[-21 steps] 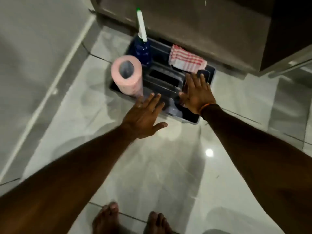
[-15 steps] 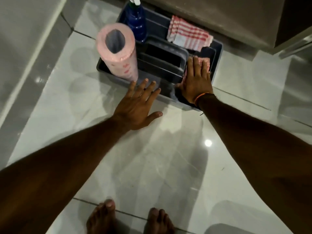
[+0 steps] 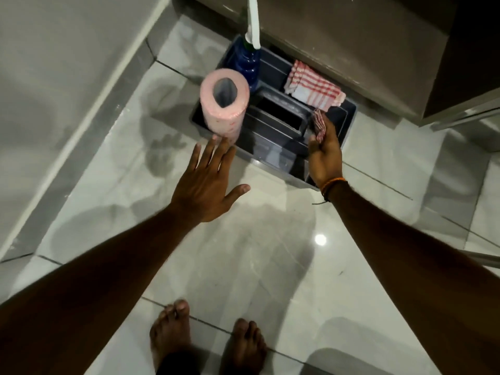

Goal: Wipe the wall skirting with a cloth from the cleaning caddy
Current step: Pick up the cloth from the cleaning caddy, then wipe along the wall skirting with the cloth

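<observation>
A pink paper roll point(image 3: 224, 104) stands upright just above the middle of the frame, its hollow core facing the camera. Just behind it, toward the top, is a blue spray bottle point(image 3: 247, 60) with a white and green nozzle. Two bare feet point(image 3: 208, 339) rest on the glossy pale floor tiles point(image 3: 270, 253) at the bottom centre, and a dark cabinet point(image 3: 378, 36) fills the upper right.

The right hand point(image 3: 324, 152) grips a folded red-striped cloth point(image 3: 319, 123) over the dark caddy point(image 3: 349, 117). The left hand point(image 3: 208, 182) hovers flat, fingers spread, near the pink paper roll point(image 3: 224, 104). A blue spray bottle point(image 3: 247, 63) stands behind the roll.
</observation>
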`<act>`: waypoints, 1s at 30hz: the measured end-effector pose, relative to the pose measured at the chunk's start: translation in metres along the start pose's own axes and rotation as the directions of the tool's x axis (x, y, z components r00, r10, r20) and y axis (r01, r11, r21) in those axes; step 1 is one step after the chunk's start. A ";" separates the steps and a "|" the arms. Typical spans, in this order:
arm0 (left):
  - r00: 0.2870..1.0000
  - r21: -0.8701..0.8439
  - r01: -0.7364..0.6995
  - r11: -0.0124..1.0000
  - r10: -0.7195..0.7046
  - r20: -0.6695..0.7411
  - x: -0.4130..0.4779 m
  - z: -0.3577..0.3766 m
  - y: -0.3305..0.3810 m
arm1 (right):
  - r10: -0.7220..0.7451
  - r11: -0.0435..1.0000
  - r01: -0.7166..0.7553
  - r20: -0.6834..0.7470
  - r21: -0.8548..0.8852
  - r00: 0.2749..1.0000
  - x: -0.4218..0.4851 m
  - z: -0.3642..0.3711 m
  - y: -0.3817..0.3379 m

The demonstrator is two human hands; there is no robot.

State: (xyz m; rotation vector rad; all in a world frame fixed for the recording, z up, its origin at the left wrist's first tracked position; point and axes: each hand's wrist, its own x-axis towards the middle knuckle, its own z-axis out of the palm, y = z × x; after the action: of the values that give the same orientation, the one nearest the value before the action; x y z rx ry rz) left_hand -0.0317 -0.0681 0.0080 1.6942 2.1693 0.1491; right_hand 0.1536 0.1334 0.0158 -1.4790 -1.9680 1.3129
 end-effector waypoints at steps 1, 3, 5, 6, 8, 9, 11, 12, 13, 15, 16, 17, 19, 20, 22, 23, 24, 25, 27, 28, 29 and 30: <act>1.000 -0.004 0.031 1.000 -0.031 0.000 -0.015 -0.004 -0.008 | 0.014 0.998 -0.014 0.002 0.060 1.000 -0.011 0.002 -0.010; 0.995 -0.022 0.096 0.995 -0.096 -0.002 -0.048 -0.008 -0.026 | 0.024 0.990 -0.023 -0.004 0.140 1.000 -0.035 0.008 -0.027; 0.982 -0.068 0.191 0.979 -0.191 0.000 -0.088 -0.006 -0.046 | 0.012 0.987 -0.013 0.011 0.158 1.000 -0.063 0.023 -0.037; 0.967 -0.098 0.253 0.962 -0.253 0.011 -0.109 -0.002 -0.057 | -0.010 0.988 0.005 0.032 0.156 0.999 -0.079 0.035 -0.041; 0.926 -0.152 0.377 0.914 -0.376 0.033 -0.150 0.008 -0.077 | -0.090 0.987 0.078 0.088 0.138 0.992 -0.107 0.064 -0.042; 0.901 -0.167 0.433 0.886 -0.432 0.043 -0.172 0.016 -0.087 | -0.139 0.987 0.128 0.122 0.094 0.983 -0.121 0.084 -0.039; 0.862 -0.162 0.506 0.847 -0.500 0.079 -0.218 0.037 -0.109 | -0.236 0.968 0.249 0.240 -0.025 0.942 -0.147 0.129 -0.030; 0.851 -0.151 0.526 0.837 -0.516 0.101 -0.240 0.050 -0.119 | -0.269 0.952 0.300 0.309 -0.056 0.912 -0.156 0.155 -0.025; 0.846 -0.139 0.533 0.835 -0.521 0.114 -0.257 0.062 -0.127 | -0.290 0.938 0.338 0.360 -0.077 0.887 -0.164 0.176 -0.024; 0.827 -0.117 0.561 0.820 -0.549 0.121 -0.289 0.089 -0.146 | -0.350 0.900 0.428 0.451 -0.080 0.821 -0.176 0.231 -0.025; 0.817 -0.116 0.576 0.809 -0.563 0.128 -0.301 0.101 -0.154 | -0.376 0.881 0.469 0.502 -0.069 0.779 -0.180 0.257 -0.025; 0.804 -0.125 0.594 0.795 -0.580 0.133 -0.311 0.113 -0.162 | -0.396 0.852 0.519 0.561 -0.071 0.727 -0.179 0.287 -0.022; 0.778 -0.159 0.628 0.762 -0.615 0.126 -0.321 0.133 -0.172 | -0.408 0.732 0.666 0.692 -0.142 0.596 -0.180 0.336 -0.011; 0.763 -0.177 0.646 0.743 -0.634 0.123 -0.324 0.143 -0.177 | -0.389 0.640 0.743 0.752 -0.195 0.532 -0.182 0.357 -0.003; 0.742 -0.206 0.667 0.716 -0.662 0.101 -0.327 0.158 -0.186 | -0.345 0.479 0.840 0.825 -0.255 0.448 -0.186 0.382 0.008; 0.739 -0.212 0.670 0.712 -0.668 0.091 -0.328 0.163 -0.189 | -0.335 0.424 0.864 0.840 -0.271 0.428 -0.184 0.384 0.011; 0.742 -0.217 0.665 0.715 -0.665 0.083 -0.327 0.167 -0.191 | -0.345 0.381 0.882 0.842 -0.278 0.415 -0.176 0.385 0.014; 0.747 -0.222 0.658 0.719 -0.661 0.073 -0.326 0.170 -0.192 | -0.365 0.354 0.888 0.830 -0.294 0.421 -0.161 0.383 0.015; 0.750 -0.246 0.648 0.721 -0.660 0.039 -0.320 0.172 -0.192 | -0.416 0.344 0.845 0.741 -0.409 0.528 -0.111 0.379 0.014; 0.738 -0.265 0.655 0.707 -0.674 0.025 -0.318 0.174 -0.189 | -0.430 0.362 0.795 0.669 -0.487 0.606 -0.077 0.379 0.013; 0.726 -0.285 0.662 0.693 -0.688 0.015 -0.316 0.177 -0.189 | -0.409 0.401 0.721 0.593 -0.566 0.693 -0.037 0.381 0.007; 0.719 -0.299 0.663 0.686 -0.695 0.001 -0.315 0.181 -0.188 | -0.354 0.460 0.626 0.517 -0.629 0.779 0.004 0.383 -0.002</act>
State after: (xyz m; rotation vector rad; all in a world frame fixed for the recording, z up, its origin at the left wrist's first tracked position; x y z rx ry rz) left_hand -0.0751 -0.4451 -0.1444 0.6489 2.5631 0.3300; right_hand -0.1273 -0.0395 -0.1791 -0.7716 -3.1281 0.3969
